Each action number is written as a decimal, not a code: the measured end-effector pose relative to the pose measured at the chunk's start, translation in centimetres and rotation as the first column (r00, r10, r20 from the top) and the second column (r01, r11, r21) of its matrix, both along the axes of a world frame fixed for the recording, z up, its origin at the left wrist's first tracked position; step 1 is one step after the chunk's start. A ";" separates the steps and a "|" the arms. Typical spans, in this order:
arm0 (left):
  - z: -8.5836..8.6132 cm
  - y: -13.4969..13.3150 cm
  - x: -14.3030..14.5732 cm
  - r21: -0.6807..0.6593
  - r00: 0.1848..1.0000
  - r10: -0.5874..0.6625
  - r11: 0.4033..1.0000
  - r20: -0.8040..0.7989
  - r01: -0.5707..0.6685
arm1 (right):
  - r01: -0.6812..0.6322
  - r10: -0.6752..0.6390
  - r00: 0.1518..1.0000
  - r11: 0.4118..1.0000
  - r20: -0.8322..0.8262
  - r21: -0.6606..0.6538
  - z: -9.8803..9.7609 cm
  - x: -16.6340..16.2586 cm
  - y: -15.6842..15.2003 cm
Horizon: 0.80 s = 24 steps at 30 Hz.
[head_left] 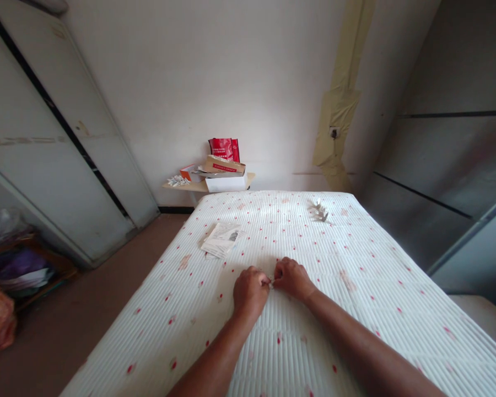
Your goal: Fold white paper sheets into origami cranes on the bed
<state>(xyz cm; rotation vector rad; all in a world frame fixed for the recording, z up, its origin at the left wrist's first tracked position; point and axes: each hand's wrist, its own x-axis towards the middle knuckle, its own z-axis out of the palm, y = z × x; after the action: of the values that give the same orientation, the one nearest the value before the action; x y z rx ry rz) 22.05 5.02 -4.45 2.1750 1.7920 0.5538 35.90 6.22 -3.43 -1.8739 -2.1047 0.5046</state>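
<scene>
Over the middle of the bed, my left hand (250, 291) and my right hand (294, 279) meet with only a narrow gap between them. Both are closed, fingertips pinching a small piece of whitish paper (271, 282), mostly covered by the fingers; its exact shape is hard to make out. To the left, beyond my left hand, lies a loose stack of printed paper sheets (220, 240), the top one with a dark picture. Farther off to the right sit several small folded paper shapes (321, 211) with pointed tips.
A white quilted bedcover (279, 364) with red dots spreads under my hands. Behind the bed, a small shelf (186, 186) bears a white box (225, 183), a red bag (223, 149) and more folded paper (177, 180). Cabinets (45, 138) stand left; a wall socket (334, 132) is ahead.
</scene>
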 end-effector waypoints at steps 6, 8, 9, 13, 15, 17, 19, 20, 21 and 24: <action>0.0 -0.9 -0.1 0.080 0.991 -0.079 0.993 -0.110 0.088 | -0.013 0.013 0.999 1.000 -0.047 -0.004 -0.1 0.4 0.4; 0.1 -1.4 -0.2 0.128 0.974 -0.124 0.980 -0.189 0.150 | -0.012 0.012 0.998 1.000 -0.057 -0.007 -0.2 0.4 0.5; 0.1 -1.6 -0.2 0.142 0.964 -0.147 0.973 -0.223 0.181 | -0.011 0.010 0.998 1.000 -0.058 -0.010 -0.2 0.5 0.6; 0.4 -2.0 -0.6 0.153 0.930 -0.227 0.948 -0.289 0.279 | -0.043 0.045 0.995 0.999 -0.087 0.031 -0.5 0.9 0.4; 0.5 -2.0 -0.8 0.159 0.919 -0.260 0.935 -0.296 0.316 | -0.122 0.135 0.984 0.987 -0.118 0.108 -0.7 1.4 0.1; 0.6 -1.8 -1.0 0.166 0.910 -0.291 0.923 -0.294 0.348 | -0.248 0.274 0.955 0.949 -0.114 0.196 -0.7 2.1 -0.3; 0.6 -1.6 -1.2 0.166 0.902 -0.315 0.913 -0.296 0.373 | -0.380 0.407 0.912 0.889 -0.058 0.255 -0.6 2.7 -0.7; 0.6 -1.5 -1.2 0.162 0.897 -0.321 0.910 -0.302 0.381 | -0.430 0.452 0.892 0.861 -0.018 0.273 -0.6 3.0 -0.8; 0.6 -1.4 -1.3 0.158 0.893 -0.325 0.909 -0.311 0.386 | -0.467 0.481 0.877 0.838 0.023 0.283 -0.5 3.3 -0.9; 0.7 -0.9 -1.4 0.143 0.872 -0.345 0.900 -0.347 0.413 | -0.522 0.510 0.851 0.802 0.124 0.288 -0.5 3.6 -0.7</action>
<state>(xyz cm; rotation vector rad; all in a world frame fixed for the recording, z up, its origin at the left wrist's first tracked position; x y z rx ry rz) 20.64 4.14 -3.79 2.8104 1.4163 0.3303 39.45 5.48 -3.89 -1.1321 -2.5475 0.2151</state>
